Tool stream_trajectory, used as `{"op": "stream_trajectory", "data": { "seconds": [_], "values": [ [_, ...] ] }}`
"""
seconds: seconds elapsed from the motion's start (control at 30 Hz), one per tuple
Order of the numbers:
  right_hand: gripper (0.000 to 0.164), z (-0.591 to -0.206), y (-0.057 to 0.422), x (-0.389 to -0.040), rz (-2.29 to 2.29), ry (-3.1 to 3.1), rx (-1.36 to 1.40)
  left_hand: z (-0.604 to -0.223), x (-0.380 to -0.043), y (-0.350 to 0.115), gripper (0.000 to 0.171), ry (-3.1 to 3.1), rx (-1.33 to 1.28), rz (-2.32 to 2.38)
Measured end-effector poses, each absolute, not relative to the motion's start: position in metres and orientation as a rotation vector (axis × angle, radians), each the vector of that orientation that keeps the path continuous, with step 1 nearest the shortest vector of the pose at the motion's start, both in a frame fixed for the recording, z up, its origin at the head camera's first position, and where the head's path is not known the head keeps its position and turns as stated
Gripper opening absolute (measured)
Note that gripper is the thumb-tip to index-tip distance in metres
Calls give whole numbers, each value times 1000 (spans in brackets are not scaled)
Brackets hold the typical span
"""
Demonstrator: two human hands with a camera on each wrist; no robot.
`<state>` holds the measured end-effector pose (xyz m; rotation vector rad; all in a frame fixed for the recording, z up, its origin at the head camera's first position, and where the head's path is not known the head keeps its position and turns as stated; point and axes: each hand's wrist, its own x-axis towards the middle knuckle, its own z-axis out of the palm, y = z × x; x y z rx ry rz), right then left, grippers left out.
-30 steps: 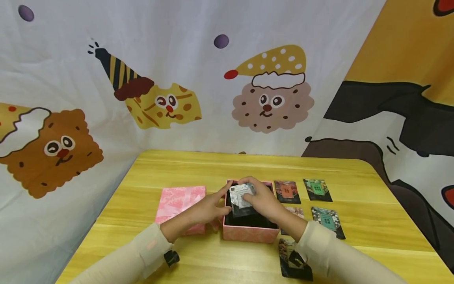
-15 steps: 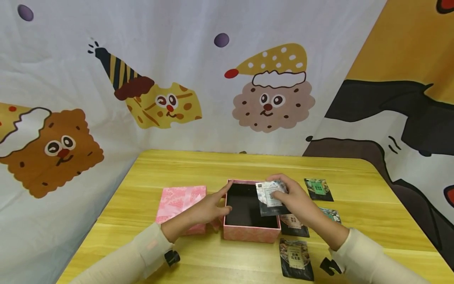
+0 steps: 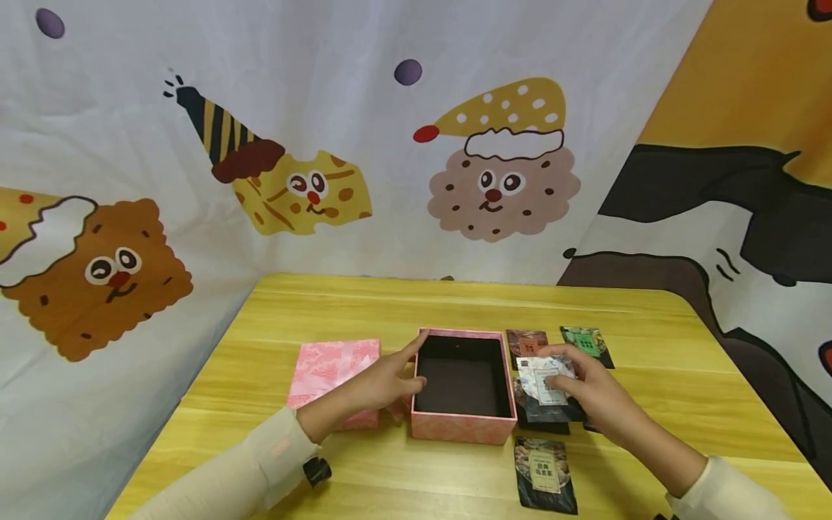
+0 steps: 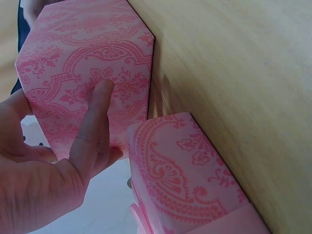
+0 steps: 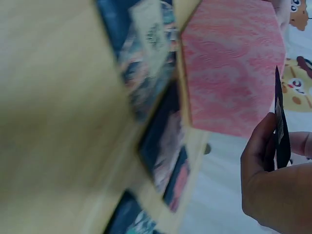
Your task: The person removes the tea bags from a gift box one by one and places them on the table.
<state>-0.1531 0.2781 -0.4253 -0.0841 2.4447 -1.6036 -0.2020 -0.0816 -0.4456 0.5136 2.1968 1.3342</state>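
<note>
My left hand holds the near-left wall of the open pink patterned gift box, thumb over the rim and other fingers against the outside. In the left wrist view, those fingers touch the pink side wall. The dark bottom of the box shows. My right hand pinches a black sachet with a white floral top and pale label, right of the box. It hangs over another sachet on the table and covers most of it. The right wrist view shows the held sachet edge-on between thumb and fingers.
Left of the box lies its pink lid with a ribbon. Several sachets lie on the wooden table: a red-labelled one, a green-labelled one and a gold-labelled one. A printed cloth hangs behind.
My right hand has carried the white-topped sachet from above the box rightward to above the sachets on the table. My left hand has stayed at the box.
</note>
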Motion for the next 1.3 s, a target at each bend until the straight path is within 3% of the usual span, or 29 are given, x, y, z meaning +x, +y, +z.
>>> {"op": "stream_trajectory", "data": {
  "seconds": [0.67, 1.3],
  "values": [
    [45, -465, 343, -128, -1365, 2438, 182, -442, -200, -81, 89, 2199, 500, 1331],
    [48, -484, 357, -112, -1175, 2515, 251, -441, -200, -81, 89, 2199, 499, 1332]
  ]
}}
